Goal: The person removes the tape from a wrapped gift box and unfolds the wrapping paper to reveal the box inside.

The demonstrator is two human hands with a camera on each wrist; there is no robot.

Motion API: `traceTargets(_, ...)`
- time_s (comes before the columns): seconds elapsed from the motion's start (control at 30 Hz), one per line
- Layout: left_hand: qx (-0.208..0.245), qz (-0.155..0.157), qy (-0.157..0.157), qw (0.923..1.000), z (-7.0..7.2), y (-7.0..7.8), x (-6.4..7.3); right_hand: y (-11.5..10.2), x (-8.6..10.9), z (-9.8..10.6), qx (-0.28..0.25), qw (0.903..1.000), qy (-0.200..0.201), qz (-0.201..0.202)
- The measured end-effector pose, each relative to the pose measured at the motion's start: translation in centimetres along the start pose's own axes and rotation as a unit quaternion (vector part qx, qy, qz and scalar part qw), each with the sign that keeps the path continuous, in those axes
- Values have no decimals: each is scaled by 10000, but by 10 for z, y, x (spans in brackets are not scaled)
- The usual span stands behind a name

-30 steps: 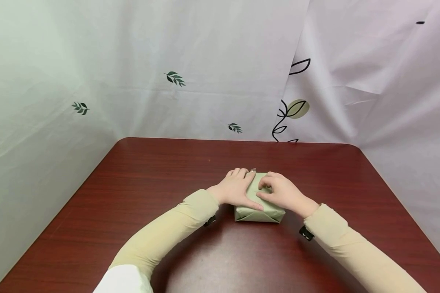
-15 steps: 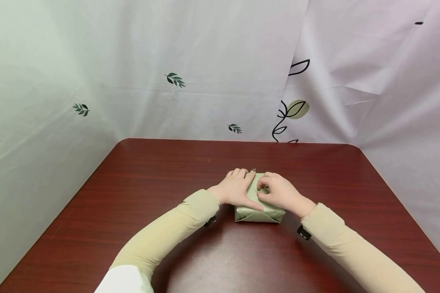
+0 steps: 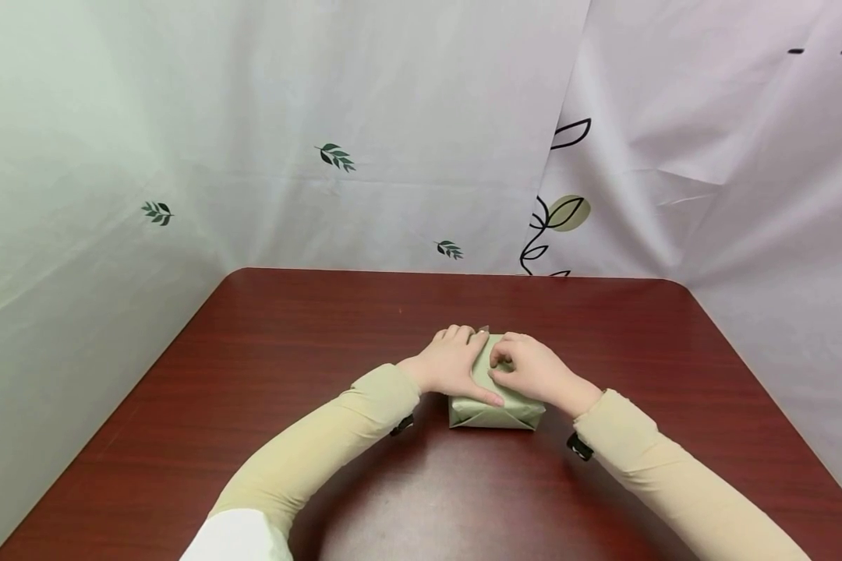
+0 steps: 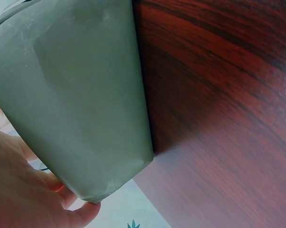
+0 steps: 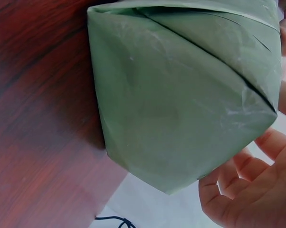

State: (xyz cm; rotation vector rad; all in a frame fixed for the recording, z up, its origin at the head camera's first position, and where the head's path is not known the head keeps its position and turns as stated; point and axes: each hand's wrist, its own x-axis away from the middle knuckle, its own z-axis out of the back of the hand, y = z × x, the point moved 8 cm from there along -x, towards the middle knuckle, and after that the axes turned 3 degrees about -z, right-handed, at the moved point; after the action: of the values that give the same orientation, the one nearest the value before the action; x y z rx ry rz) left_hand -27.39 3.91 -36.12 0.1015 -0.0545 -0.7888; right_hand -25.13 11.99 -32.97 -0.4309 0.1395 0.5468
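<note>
While the left hand [image 3: 453, 366] splays on the parcel [image 5: 181, 107], the right hand [image 3: 535, 370] curls there — hold unclear.

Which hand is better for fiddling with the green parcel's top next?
Probably the right hand: its curled fingers are over the top's middle. The left hand lies spread on the left of the green parcel, so it seems better for steadying it.

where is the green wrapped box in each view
Head: the green wrapped box is just right of centre, below mid-height.
Left wrist: it fills much of the upper left, cut off by the frame.
Right wrist: it spans the top from left of centre to far right.
Shared landmark: the dark red table.
</note>
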Motion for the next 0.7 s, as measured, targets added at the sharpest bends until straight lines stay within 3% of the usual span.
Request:
traceTargets(0.27,45,29,-84,10000,0,0,1,-3,0,1,22,10000,68,66)
traceTargets(0.7,-102,27,32,9999,2,2,1,2,-2,1,-167,9994,-39,-313)
